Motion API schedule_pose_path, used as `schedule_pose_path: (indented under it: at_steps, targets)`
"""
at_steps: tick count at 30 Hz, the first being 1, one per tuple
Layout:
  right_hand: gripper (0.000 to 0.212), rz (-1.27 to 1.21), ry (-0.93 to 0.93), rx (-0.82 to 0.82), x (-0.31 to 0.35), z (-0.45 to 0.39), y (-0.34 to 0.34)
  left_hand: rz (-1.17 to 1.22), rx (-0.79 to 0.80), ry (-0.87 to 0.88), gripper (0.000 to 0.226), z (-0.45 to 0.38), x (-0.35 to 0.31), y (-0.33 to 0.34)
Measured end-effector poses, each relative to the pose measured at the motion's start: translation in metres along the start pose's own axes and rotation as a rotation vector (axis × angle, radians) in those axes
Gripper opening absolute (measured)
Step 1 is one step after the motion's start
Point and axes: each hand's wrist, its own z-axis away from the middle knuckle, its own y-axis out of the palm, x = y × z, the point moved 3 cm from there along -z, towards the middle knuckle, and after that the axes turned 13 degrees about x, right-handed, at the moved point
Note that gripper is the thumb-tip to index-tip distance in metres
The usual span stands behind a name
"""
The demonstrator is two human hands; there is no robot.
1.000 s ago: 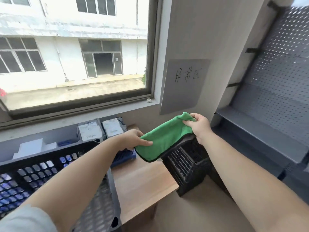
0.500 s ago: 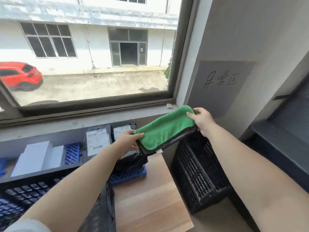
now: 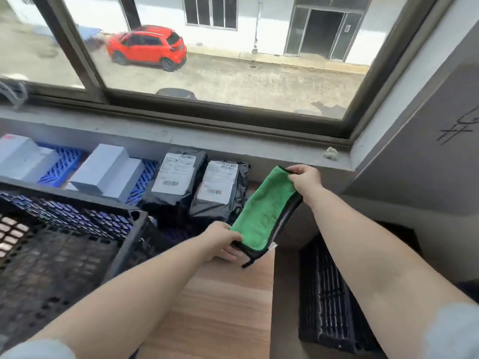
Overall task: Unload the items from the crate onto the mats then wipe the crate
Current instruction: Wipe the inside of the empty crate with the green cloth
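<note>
Green cloth [image 3: 263, 211] stretched between both hands, above wooden tabletop [image 3: 220, 307].
Right hand [image 3: 304, 178] pinches its far corner at 1 o'clock; left hand [image 3: 223, 242] pinches near corner at centre. Black crate [image 3: 59, 244] at 9 o'clock on table. Two black parcels [image 3: 197, 187] and white boxes [image 3: 103, 169] on blue mats [image 3: 62, 164] at 11, under grey windowsill [image 3: 181, 136]. Second dark crate [image 3: 326, 294] off table edge, 4 o'clock.

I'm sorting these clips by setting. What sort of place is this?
Probably a parcel-handling or stockroom area in an upper-floor industrial building: labelled black mailer parcels and white boxes lie on blue mats, beside a black plastic crate, and the window overlooks a yard.
</note>
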Motion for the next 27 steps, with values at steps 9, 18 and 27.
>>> schedule_pose_path:
  at_steps: [9,18,27]
  targets:
    - [0.033,0.100,0.098,0.196,-0.061,-0.081,0.013,0.465,-0.069,-0.186,0.018,-0.060,0.028,0.060]
    - [0.032,0.208,0.091,0.222,-0.092,-0.136,0.034,0.780,-0.234,-0.180,0.038,-0.119,0.033,0.078]
    - [0.033,0.482,0.133,0.429,-0.116,-0.172,0.043,0.799,-0.342,-0.164,0.042,-0.139,0.047,0.072]
